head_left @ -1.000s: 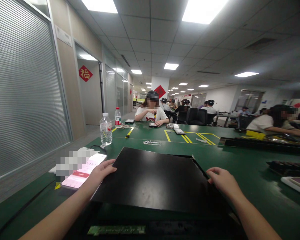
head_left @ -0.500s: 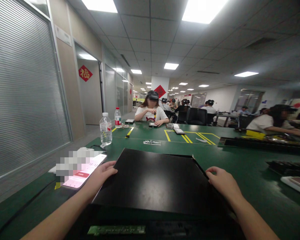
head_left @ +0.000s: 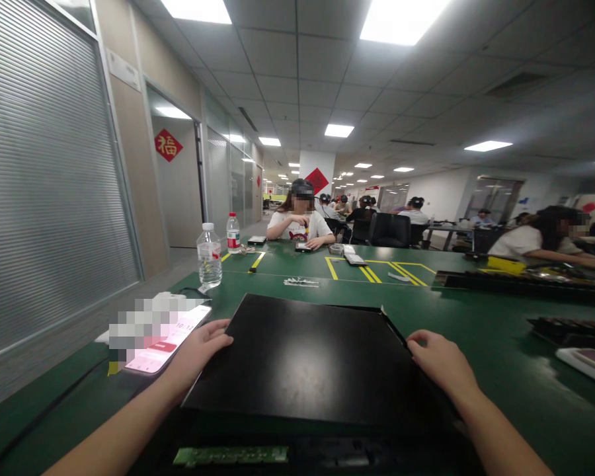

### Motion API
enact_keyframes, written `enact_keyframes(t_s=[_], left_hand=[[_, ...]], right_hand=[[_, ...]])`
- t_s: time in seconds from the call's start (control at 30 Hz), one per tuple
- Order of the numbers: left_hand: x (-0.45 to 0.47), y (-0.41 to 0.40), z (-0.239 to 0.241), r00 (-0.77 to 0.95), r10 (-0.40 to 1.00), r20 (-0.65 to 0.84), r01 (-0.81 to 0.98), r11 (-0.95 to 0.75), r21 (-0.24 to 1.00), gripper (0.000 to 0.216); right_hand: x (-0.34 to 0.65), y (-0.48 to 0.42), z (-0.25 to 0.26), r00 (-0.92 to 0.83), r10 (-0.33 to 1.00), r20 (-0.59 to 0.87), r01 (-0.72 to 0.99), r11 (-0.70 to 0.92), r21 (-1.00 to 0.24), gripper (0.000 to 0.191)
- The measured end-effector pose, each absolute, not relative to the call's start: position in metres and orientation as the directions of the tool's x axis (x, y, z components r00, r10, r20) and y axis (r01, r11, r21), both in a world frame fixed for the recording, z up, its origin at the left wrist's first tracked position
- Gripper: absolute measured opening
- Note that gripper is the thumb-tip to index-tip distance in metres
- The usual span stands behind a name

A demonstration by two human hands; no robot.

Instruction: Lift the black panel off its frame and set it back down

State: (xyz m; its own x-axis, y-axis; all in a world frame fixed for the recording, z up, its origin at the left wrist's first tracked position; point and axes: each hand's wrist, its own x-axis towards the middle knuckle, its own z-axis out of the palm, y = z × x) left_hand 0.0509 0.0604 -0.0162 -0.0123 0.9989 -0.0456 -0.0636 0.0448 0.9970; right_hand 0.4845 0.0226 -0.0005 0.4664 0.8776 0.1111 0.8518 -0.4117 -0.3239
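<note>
A wide black screen panel (head_left: 297, 363) fills the space in front of me, glossy enough to reflect a ceiling light. Its left edge is held by my left hand (head_left: 209, 344), whose thumb lies along the rim while the other fingertips pass out of sight. On the opposite side, my right hand (head_left: 441, 360) is closed around the right edge, thumb and curled index finger at the rim. A thin dark frame strip (head_left: 394, 327) shows along the panel's far right edge. Nearer my body, a green circuit board (head_left: 231, 456) lies in a dark frame below the panel.
Left of the panel, a lit phone (head_left: 171, 344) lies on the green table (head_left: 500, 423), with a cable nearby. Two bottles (head_left: 209, 258) stand farther back. Dark parts (head_left: 565, 330) and a white-edged device (head_left: 588, 367) lie right. A person (head_left: 300, 218) sits opposite.
</note>
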Motion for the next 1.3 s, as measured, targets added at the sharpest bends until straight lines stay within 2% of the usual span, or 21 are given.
enact_keyframes(t_s=[0.33,0.63,0.93,1.3], left_hand=[[0.052,0.053,-0.011,0.057,0.998,0.014,-0.037,-0.012,0.999,0.035],[0.050,0.059,-0.014,0.000,1.000,-0.029,-0.075,0.029,0.997,0.038],[0.050,0.061,-0.014,0.022,0.999,-0.034,-0.088,0.036,0.995,0.040],[0.054,0.051,-0.009,0.031,0.999,0.015,-0.057,-0.013,0.998,0.037]], right_hand=[[0.490,0.025,-0.006,0.461,0.883,0.085,0.847,-0.409,-0.341,0.030],[0.490,0.025,-0.008,0.442,0.887,0.133,0.860,-0.376,-0.345,0.028],[0.487,0.024,-0.006,0.445,0.886,0.131,0.858,-0.380,-0.345,0.028],[0.489,0.025,-0.006,0.445,0.889,0.102,0.852,-0.386,-0.353,0.028]])
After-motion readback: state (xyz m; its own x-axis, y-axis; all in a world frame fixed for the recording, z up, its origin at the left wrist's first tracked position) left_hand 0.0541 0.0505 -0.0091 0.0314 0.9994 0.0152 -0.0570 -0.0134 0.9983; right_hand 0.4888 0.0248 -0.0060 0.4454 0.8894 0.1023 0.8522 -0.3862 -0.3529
